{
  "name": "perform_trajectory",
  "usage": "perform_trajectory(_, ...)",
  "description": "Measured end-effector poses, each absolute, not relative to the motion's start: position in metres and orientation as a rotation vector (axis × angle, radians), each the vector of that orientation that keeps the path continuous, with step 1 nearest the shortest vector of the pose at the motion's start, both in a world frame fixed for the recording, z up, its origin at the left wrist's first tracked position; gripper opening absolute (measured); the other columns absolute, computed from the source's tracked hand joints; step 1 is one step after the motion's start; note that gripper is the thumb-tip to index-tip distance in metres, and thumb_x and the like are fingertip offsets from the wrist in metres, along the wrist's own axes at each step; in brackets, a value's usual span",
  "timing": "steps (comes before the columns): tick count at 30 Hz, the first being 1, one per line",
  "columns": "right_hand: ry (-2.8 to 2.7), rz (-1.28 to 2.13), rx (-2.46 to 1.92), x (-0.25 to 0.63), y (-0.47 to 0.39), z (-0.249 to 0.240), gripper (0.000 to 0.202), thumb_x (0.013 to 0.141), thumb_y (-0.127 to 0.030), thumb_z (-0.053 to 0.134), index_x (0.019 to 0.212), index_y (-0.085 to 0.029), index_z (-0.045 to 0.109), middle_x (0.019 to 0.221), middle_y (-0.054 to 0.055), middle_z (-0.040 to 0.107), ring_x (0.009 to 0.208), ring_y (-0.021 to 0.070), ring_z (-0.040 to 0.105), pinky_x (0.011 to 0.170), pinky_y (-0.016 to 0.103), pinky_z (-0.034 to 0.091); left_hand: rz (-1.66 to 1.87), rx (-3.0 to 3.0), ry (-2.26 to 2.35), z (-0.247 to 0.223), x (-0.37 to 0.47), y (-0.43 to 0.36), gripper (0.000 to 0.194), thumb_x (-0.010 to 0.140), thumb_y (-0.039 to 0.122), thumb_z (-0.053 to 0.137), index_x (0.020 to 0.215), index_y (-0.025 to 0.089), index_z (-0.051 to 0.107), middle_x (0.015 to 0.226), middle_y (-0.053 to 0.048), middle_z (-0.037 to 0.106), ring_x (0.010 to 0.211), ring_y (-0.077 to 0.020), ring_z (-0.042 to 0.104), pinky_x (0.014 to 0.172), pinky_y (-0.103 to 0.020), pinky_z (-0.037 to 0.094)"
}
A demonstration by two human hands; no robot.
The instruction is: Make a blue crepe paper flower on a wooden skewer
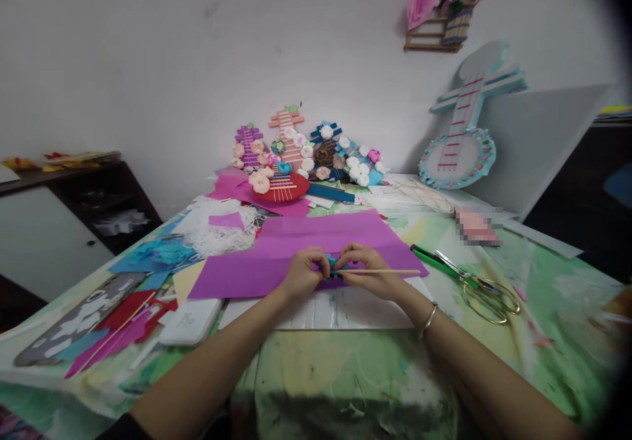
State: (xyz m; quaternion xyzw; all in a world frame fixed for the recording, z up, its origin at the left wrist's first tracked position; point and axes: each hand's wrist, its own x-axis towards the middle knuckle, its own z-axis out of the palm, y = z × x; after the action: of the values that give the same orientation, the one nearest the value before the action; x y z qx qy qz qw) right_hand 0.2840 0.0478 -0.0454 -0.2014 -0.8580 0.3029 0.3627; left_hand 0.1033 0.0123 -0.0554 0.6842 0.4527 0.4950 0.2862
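Over a purple sheet [326, 229], both hands meet at a small piece of crumpled blue paper [332, 262]. My left hand [307, 273] is closed, its fingertips pinching the left side of the paper. From the right, my right hand [370, 274], with a bangle on the wrist, is closed at the other side of the blue piece. A thin wooden stick [382, 271] runs from the blue piece across the right hand's fingers, pointing right. The fingers partly hide where stick and paper meet. Beneath the purple sheet lies a white board [306, 311].
Gold-handled scissors [488, 292] and a green cutter [434, 261] lie on the right. A white box [191, 321], a phone-like cow-print case [81, 318] and paper scraps [118, 315] are left. Decorated paper instruments [281, 186] stand at the wall; a larger blue-white one [457, 137] leans right.
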Motion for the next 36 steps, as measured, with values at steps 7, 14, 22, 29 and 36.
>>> perform_trajectory(7,-2.093,0.785,-0.664,0.288,0.051,-0.043,0.019,0.077,-0.027,0.059,0.093,-0.018,0.065,0.081,0.003,0.058,0.073,0.0141,0.051,0.065,0.026,0.04,1.326,1.788,1.232,-0.055,0.103,0.012,0.018,0.052,-0.002,0.053,0.046,0.015,0.057,0.054,0.002,0.054,0.056,-0.0105,0.049,0.059,-0.023,0.037)
perform_trajectory(14,-1.805,1.266,-0.782,0.29,0.05,-0.036,0.035,0.083,-0.049,0.048,0.082,-0.016,0.062,0.048,-0.006,0.033,0.045,0.0079,0.03,0.044,0.022,0.021,1.316,1.812,1.239,-0.052,0.106,0.011,0.018,0.056,-0.002,0.055,0.049,0.015,0.058,0.058,0.001,0.056,0.059,-0.012,0.051,0.062,-0.025,0.038)
perform_trajectory(22,-1.676,1.37,-0.759,0.295,0.055,-0.037,0.051,0.084,-0.056,0.042,0.053,-0.016,0.053,0.046,-0.003,0.036,0.043,0.0074,0.026,0.044,0.024,0.018,1.181,1.818,1.248,-0.053,0.106,0.014,0.015,0.059,0.001,0.061,0.059,0.016,0.059,0.063,0.001,0.059,0.064,-0.0123,0.054,0.066,-0.027,0.04)
perform_trajectory(29,-1.438,1.433,-0.6,0.309,0.066,-0.03,0.044,0.084,-0.044,0.049,0.048,-0.019,0.042,0.043,-0.006,0.024,0.041,0.0081,0.024,0.047,0.025,0.026,1.227,1.743,1.258,-0.056,0.104,0.016,0.023,0.061,0.003,0.063,0.072,0.017,0.048,0.068,0.002,0.059,0.065,-0.0115,0.054,0.066,-0.027,0.042)
perform_trajectory(36,-1.532,1.188,-0.524,0.317,0.068,-0.023,0.037,0.07,-0.023,0.057,0.107,-0.025,0.054,0.098,0.004,0.06,0.086,0.0172,0.056,0.077,0.033,0.044,1.287,1.607,1.314,-0.056,0.106,0.016,0.031,0.06,0.002,0.062,0.077,0.018,0.041,0.066,0.004,0.058,0.063,-0.0108,0.055,0.064,-0.026,0.042)
